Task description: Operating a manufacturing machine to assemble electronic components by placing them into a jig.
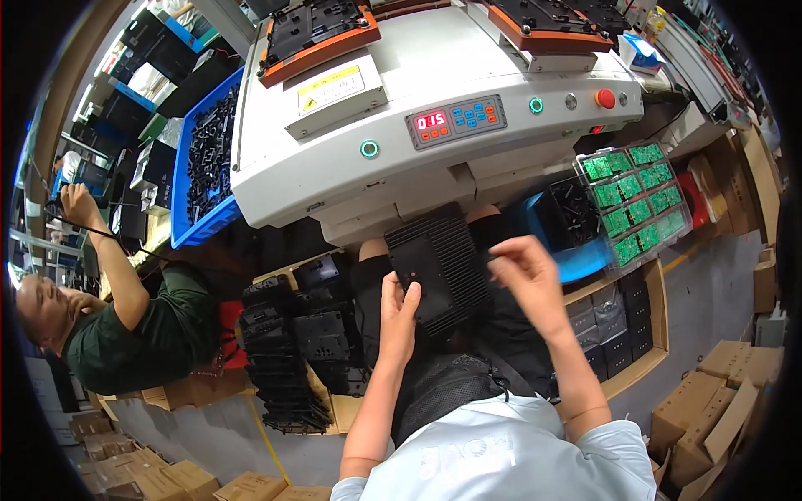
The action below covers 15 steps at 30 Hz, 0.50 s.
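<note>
My left hand (398, 316) grips a black finned metal housing (455, 271) by its near left side, thumb on top. The housing lies tilted above my lap, its flat plate to the left and its ridges to the right. Just off the right edge of the housing is my right hand (532, 282), fingers curled together in a pinch. Whether something small sits between those fingertips cannot be made out. Directly in front stands a white machine (309, 188) with a lit control panel (456, 122), green-ringed buttons and a red stop knob (605, 98).
Left of the machine is a blue bin (179, 188) of small black parts. Stacked black housings (280, 359) fill a box by my left leg. On the right are a tray of green circuit boards (631, 200), a blue tub (585, 264) and a carton (656, 321). A co-worker (138, 346) sits at left.
</note>
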### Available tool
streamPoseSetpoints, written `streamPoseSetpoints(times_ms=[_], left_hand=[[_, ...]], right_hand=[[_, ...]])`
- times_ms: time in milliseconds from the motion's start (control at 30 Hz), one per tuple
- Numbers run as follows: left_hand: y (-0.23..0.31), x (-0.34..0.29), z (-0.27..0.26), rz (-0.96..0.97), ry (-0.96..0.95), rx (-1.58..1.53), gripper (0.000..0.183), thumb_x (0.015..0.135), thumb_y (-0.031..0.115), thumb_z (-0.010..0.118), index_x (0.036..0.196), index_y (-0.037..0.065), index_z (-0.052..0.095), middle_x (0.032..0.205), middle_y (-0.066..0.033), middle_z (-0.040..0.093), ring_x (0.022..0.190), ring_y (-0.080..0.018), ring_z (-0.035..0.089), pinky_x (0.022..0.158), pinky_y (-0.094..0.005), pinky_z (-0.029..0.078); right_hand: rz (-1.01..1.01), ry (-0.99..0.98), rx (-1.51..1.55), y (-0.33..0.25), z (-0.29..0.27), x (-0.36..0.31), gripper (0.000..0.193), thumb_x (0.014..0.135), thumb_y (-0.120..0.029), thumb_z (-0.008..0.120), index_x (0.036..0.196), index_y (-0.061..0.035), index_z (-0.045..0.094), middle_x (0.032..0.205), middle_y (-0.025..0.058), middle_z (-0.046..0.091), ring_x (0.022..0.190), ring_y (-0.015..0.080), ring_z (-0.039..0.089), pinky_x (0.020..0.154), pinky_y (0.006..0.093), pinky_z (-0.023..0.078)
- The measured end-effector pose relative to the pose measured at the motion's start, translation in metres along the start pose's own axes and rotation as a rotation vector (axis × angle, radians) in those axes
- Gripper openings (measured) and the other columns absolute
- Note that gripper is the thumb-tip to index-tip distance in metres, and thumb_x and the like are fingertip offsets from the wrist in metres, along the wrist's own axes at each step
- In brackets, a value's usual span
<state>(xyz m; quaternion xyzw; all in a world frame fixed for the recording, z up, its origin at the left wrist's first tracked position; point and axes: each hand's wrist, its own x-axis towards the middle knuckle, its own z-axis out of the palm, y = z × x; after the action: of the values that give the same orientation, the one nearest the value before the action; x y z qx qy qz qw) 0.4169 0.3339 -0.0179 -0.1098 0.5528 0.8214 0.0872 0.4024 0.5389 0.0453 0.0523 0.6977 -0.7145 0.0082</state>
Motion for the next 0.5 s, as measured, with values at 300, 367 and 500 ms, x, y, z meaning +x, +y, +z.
streamPoseSetpoints(times_ms=[300,367,500], left_hand=[[-0.004,-0.009,0.019,0.016,-0.259,0.1,0.067,0.086,-0.006,0.057,0.144,0.003,0.024,0.134,-0.0089,0.04,0.129,-0.0158,0.037,0.106,-0.0316,0.033],[-0.008,-0.008,0.021,0.046,-0.257,0.093,0.068,0.087,-0.003,0.059,0.144,0.001,0.022,0.133,-0.009,0.042,0.126,-0.0158,0.04,0.103,-0.0298,0.035],[-0.006,-0.01,0.021,0.016,-0.182,0.412,0.066,0.088,0.004,0.062,0.143,-0.001,0.027,0.126,-0.0104,0.048,0.114,-0.0144,0.049,0.095,-0.0273,0.042]], right_hand=[[-0.157,-0.04,-0.249,0.019,0.048,0.002,0.014,0.086,-0.01,0.066,0.094,0.0,0.061,0.084,0.0088,0.063,0.072,0.0158,0.061,0.066,0.0266,0.049],[-0.202,-0.016,-0.292,0.02,0.051,-0.001,0.012,0.086,-0.008,0.065,0.093,0.0001,0.06,0.083,0.009,0.061,0.07,0.0169,0.06,0.064,0.0271,0.048],[-0.353,0.046,-0.364,0.028,0.053,-0.004,0.011,0.086,-0.007,0.064,0.093,-0.0001,0.06,0.083,0.009,0.06,0.071,0.0179,0.059,0.064,0.0275,0.048]])
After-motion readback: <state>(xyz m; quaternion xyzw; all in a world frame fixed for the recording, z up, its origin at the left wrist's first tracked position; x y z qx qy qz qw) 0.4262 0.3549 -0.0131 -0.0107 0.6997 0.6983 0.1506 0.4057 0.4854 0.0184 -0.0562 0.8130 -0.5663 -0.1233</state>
